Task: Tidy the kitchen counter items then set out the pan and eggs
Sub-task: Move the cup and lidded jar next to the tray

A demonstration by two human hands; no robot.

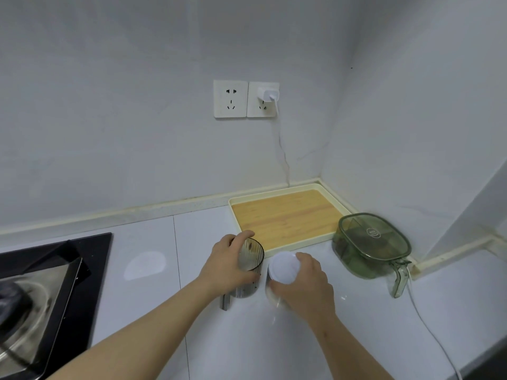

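White walls meet in a corner above a white surface [153, 311].

1. Position of the hands. The left hand [227, 266] holds a dark ribbed tumbler [251, 259]; its fingers [244, 234] wrap the rim and far wall. The right hand [304, 286] holds a white-lidded jar [284, 267]; its fingers [304, 256] curl over the edge of the lid and down the side. Both vessels are upright with the long axis vertical, just beside each other, tumbler on the left.

2. Governing relation. A tray [285, 215] with a wood floor lies directly beyond both hands, toward the wall corner. Its near rim is just beyond the tumbler, so the left hand is the nearer one. As a judgement, the tidying step in hand is to carry both vessels forward onto the tray.

3. Containers.
- Tumbler: no contents are discernible.
- Jar: its body is mostly hidden by the hand; contents cannot be determined.
- Green lidded box [370, 242], right of the tray: closed, divided inside, contents dark and unidentifiable.

4. Other items. A hob [90, 256] lies at the left edge. A white cable [428, 322] runs across the surface at right. Neither pan nor eggs can be identified in view.
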